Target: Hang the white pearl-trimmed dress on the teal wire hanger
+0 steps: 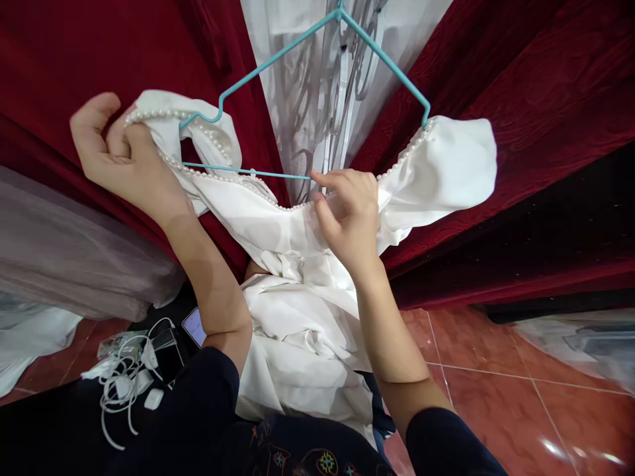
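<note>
White dress (pixel 297 330) drapes the hanger (pixel 278 56); our left hand (pixel 116 155) grips a shoulder and our right hand (pixel 350 215) pinches the neckline. Best we ease it evenly, sparing the pearls (pixel 407 152).

I am facing red curtains (pixel 546 79) that are hanging either side of a sheer white curtain (pixel 307 99). Light is glinting off the red floor tiles (pixel 496 410). Grey tulle (pixel 59 264) is spilling at my left, and tangled white cables (pixel 124 387) are lying below it.
</note>
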